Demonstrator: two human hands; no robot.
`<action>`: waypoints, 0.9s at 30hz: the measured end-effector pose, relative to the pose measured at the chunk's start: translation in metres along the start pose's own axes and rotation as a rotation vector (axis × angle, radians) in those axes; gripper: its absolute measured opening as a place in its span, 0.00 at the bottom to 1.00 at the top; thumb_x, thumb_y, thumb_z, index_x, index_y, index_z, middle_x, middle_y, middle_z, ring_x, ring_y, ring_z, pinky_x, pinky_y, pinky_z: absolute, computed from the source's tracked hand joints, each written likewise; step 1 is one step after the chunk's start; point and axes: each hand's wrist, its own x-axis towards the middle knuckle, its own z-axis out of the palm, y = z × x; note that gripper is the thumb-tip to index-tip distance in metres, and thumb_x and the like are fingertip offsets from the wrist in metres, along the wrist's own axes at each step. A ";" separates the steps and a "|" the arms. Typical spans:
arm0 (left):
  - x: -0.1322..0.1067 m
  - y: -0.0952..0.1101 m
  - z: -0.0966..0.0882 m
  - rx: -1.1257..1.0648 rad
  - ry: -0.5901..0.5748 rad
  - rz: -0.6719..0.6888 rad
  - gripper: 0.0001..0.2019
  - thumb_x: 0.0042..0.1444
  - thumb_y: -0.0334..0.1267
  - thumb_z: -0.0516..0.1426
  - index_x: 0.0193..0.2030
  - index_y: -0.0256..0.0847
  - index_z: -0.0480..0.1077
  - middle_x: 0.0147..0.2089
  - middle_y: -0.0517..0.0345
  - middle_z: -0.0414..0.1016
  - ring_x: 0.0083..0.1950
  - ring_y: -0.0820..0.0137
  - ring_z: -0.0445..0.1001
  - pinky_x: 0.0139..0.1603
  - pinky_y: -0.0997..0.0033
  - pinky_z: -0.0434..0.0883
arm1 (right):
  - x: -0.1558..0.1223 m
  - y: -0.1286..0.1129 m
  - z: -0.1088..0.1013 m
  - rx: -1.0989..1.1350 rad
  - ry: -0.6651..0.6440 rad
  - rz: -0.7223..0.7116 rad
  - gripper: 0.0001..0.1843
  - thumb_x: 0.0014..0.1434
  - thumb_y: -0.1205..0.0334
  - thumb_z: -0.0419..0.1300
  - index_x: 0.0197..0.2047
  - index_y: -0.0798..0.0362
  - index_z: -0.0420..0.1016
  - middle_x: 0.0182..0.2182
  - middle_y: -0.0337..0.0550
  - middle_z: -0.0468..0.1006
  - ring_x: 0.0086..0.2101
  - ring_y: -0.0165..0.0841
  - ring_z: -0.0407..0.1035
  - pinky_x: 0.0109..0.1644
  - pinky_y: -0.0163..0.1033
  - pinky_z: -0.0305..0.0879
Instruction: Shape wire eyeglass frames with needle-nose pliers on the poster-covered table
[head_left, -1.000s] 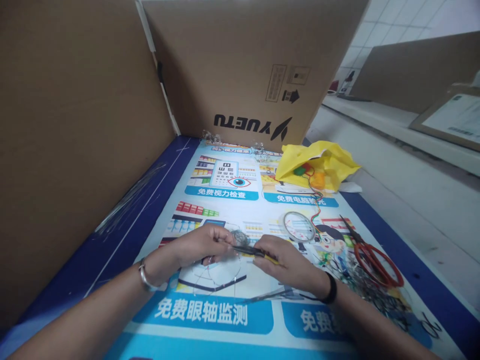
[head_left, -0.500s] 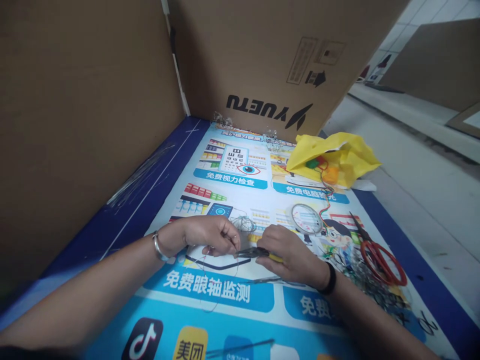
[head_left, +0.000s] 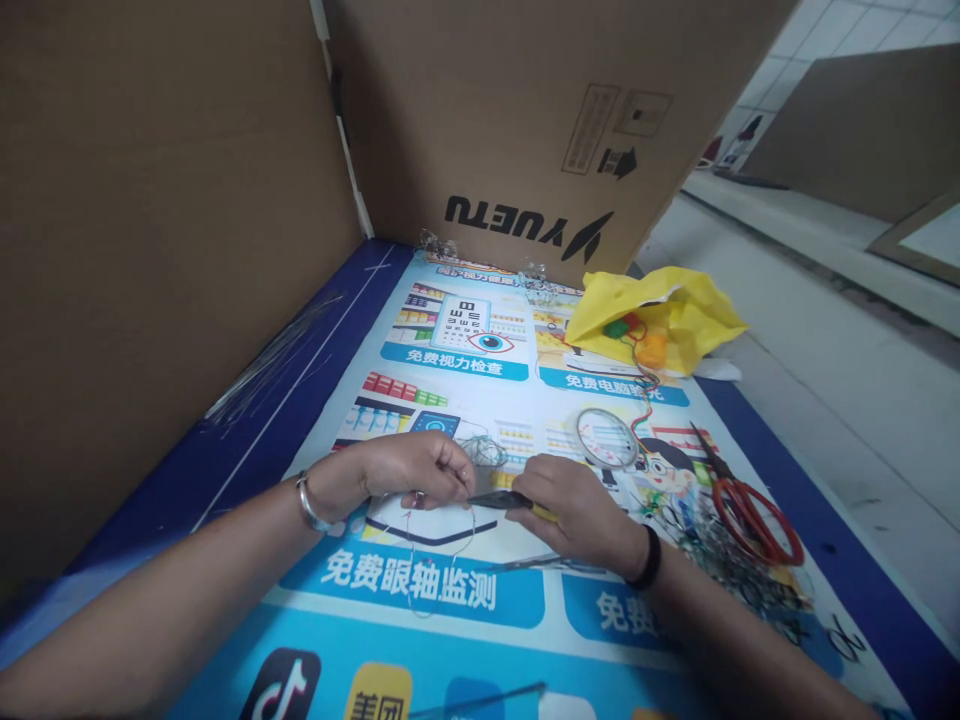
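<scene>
Two hands at work, lower centre of the frame. Left hand point(head_left: 439, 470): fingers closed in a pinch on a thin wire piece point(head_left: 474, 528); the pinched part is mostly hidden by the fingers. Right hand point(head_left: 574, 505): wrapped round yellow-handled pliers point(head_left: 517, 502), dark tips right at the left fingertips. Whether the tips bite the wire: cannot tell.

Progress, as judged: partway. The wire piece is already bent into open curves hanging below the left hand, with small reddish specks on it, perhaps beads or thread. Strands dangle unsecured, so shaping or joining looks unfinished.

Stock: a bundle of straight wires point(head_left: 270, 365) at left, apparently unworked; a loose wire coil point(head_left: 484, 452) just behind the hands. Two silvery wire clusters, one point(head_left: 439, 245) and another point(head_left: 536, 283), lie upper centre by the cardboard panel point(head_left: 525, 120); possibly finished pieces, too small to confirm.

Right side: round dish point(head_left: 606, 438), coloured threads point(head_left: 643, 400) running to the yellow bag point(head_left: 690, 300), red-handled scissors point(head_left: 761, 520) against a wire tangle point(head_left: 712, 550). Scissors out of hand.
</scene>
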 end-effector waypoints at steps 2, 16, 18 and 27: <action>0.000 0.003 0.001 -0.001 0.055 0.012 0.04 0.47 0.33 0.57 0.31 0.36 0.72 0.15 0.69 0.60 0.14 0.82 0.53 0.11 0.84 0.53 | -0.001 0.002 0.002 0.053 0.021 0.044 0.15 0.62 0.50 0.49 0.36 0.53 0.67 0.30 0.42 0.70 0.32 0.32 0.62 0.33 0.36 0.53; 0.003 0.010 0.011 0.150 0.377 0.058 0.03 0.47 0.32 0.54 0.29 0.38 0.68 0.16 0.70 0.61 0.13 0.82 0.53 0.12 0.83 0.53 | 0.004 0.003 -0.004 0.095 0.115 0.200 0.13 0.61 0.54 0.50 0.37 0.54 0.68 0.34 0.46 0.71 0.36 0.35 0.63 0.39 0.39 0.58; 0.004 0.009 0.012 0.156 0.402 0.047 0.03 0.48 0.33 0.54 0.29 0.38 0.68 0.16 0.70 0.61 0.12 0.83 0.52 0.12 0.82 0.53 | 0.003 0.001 -0.004 0.024 0.112 0.204 0.13 0.61 0.54 0.51 0.37 0.54 0.68 0.34 0.46 0.71 0.37 0.36 0.62 0.40 0.40 0.56; 0.006 0.016 0.018 0.150 0.464 -0.027 0.01 0.48 0.31 0.54 0.27 0.38 0.66 0.15 0.70 0.60 0.12 0.83 0.54 0.12 0.83 0.53 | 0.003 -0.003 -0.003 -0.176 0.089 0.248 0.12 0.60 0.54 0.51 0.35 0.53 0.68 0.32 0.45 0.69 0.35 0.36 0.60 0.39 0.40 0.51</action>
